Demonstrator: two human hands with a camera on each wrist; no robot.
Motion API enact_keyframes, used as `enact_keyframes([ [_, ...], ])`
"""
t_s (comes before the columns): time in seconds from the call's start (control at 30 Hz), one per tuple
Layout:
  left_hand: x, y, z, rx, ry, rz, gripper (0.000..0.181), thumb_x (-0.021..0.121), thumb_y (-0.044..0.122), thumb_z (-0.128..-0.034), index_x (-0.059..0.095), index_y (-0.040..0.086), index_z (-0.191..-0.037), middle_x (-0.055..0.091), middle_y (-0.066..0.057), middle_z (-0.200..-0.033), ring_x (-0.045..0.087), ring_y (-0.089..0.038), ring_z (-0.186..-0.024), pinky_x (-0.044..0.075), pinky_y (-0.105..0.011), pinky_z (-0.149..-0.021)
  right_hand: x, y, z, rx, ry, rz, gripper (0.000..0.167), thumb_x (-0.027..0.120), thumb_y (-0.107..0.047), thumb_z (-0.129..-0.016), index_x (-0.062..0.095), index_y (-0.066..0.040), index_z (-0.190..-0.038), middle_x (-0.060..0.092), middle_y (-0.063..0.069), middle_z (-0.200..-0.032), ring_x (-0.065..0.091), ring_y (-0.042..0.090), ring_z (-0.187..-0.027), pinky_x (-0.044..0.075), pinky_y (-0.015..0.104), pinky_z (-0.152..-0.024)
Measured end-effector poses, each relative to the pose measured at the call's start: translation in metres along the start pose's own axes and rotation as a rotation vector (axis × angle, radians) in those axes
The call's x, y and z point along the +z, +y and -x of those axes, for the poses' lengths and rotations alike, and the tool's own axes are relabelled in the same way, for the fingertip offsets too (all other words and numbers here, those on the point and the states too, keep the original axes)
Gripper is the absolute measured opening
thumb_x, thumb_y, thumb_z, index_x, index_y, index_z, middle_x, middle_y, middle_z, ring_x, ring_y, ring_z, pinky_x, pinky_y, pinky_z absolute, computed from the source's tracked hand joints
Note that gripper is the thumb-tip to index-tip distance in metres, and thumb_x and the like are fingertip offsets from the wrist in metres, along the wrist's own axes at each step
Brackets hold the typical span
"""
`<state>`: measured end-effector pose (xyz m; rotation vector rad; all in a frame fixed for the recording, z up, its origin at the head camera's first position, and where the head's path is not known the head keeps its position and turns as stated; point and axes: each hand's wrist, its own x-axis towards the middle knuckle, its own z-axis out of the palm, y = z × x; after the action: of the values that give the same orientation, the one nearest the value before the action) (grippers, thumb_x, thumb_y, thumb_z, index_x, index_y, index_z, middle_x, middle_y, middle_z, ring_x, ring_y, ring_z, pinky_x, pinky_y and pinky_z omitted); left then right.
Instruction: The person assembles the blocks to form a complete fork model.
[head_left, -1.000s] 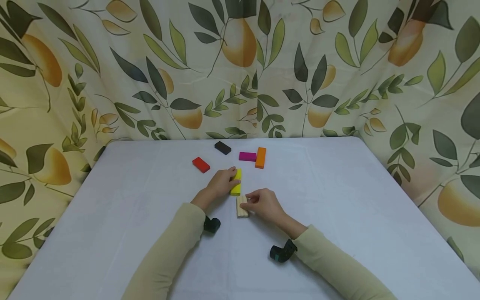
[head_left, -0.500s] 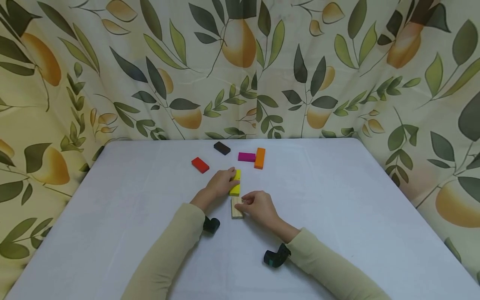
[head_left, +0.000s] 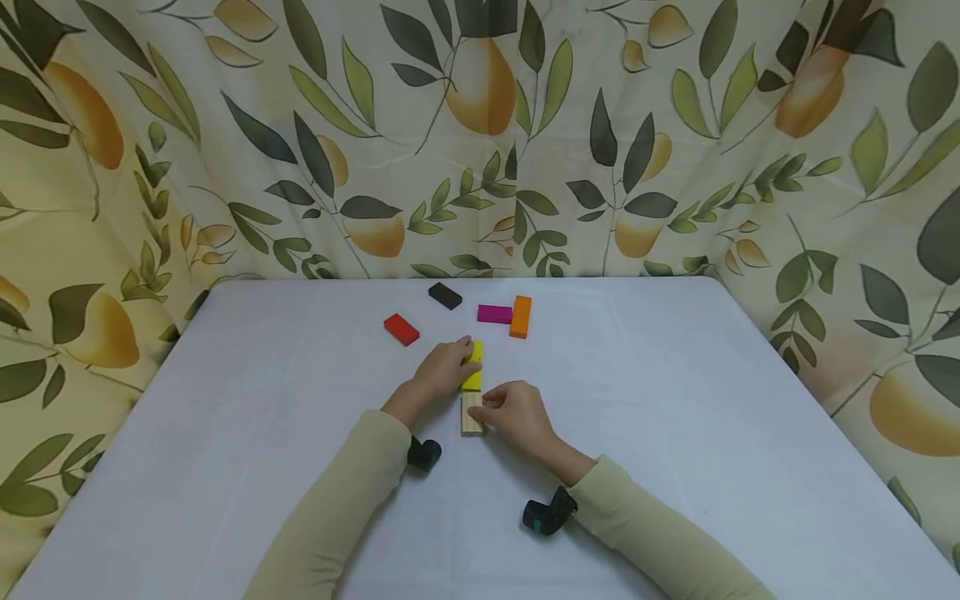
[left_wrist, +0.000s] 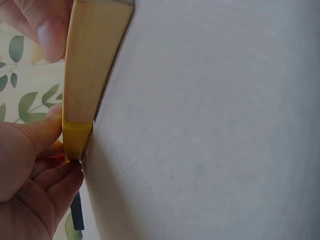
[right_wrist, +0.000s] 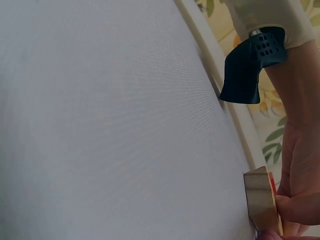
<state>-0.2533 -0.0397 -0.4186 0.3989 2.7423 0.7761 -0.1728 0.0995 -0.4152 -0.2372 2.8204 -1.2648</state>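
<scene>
Near the middle of the table, a yellow block (head_left: 476, 379) and a plain wooden block (head_left: 469, 421) lie in line, end to end. My left hand (head_left: 441, 369) holds the yellow block from its left side, fingers at the far end and thumb near its right edge. On the wooden block's right side, my right hand (head_left: 522, 414) pinches it with thumb and fingertips. In the left wrist view the wooden block (left_wrist: 96, 60) meets the yellow block (left_wrist: 77, 141) at their ends. The right wrist view shows the wooden block (right_wrist: 261, 197) low at the right edge.
Beyond the hands lie a red block (head_left: 402, 329), a black block (head_left: 446, 296), a magenta block (head_left: 494, 314) and an orange block (head_left: 520, 317). The magenta one's end touches the orange one. A white cloth (head_left: 675, 400) covers the table, with a patterned curtain (head_left: 480, 192) behind.
My right hand has slid the wooden block left and slightly away from me, from offset to in line against the yellow block. My left hand has stayed on the yellow block.
</scene>
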Motion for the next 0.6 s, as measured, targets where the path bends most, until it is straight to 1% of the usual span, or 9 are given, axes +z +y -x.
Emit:
enact_keyframes([
  [0.13,0.0007,-0.0003,0.0003,0.010,0.003,-0.001,0.053,0.055,0.027,-0.0929,0.040,0.006,-0.138,0.033,-0.008,-0.145,0.033,-0.023,-0.130,0.034,-0.031,-0.100,0.0014,0.0008,-0.0008,0.003,0.008,-0.004,0.029,0.079,-0.020,-0.073,0.072,0.003,-0.089,0.061,-0.001,-0.061,0.052,0.014,-0.065,0.044,0.025,-0.051],
  [0.37,0.0015,-0.0017,0.0016,0.005,0.007,-0.013,0.053,0.054,0.028,-0.0932,0.038,0.006,-0.139,0.032,-0.007,-0.146,0.032,-0.022,-0.131,0.032,-0.032,-0.102,0.0032,0.0004,-0.0006,0.005,0.006,-0.003,0.028,0.079,-0.021,-0.073,0.072,0.003,-0.087,0.061,-0.001,-0.061,0.052,0.013,-0.061,0.044,0.025,-0.050],
  [0.6,0.0018,-0.0015,0.0027,0.017,0.012,-0.008,0.053,0.054,0.028,-0.0933,0.039,0.006,-0.139,0.032,-0.007,-0.146,0.032,-0.022,-0.131,0.032,-0.032,-0.102,0.0039,0.0006,-0.0014,0.014,0.005,-0.014,0.027,0.078,-0.020,-0.073,0.072,0.002,-0.087,0.059,-0.002,-0.058,0.053,0.014,-0.063,0.043,0.025,-0.048],
])
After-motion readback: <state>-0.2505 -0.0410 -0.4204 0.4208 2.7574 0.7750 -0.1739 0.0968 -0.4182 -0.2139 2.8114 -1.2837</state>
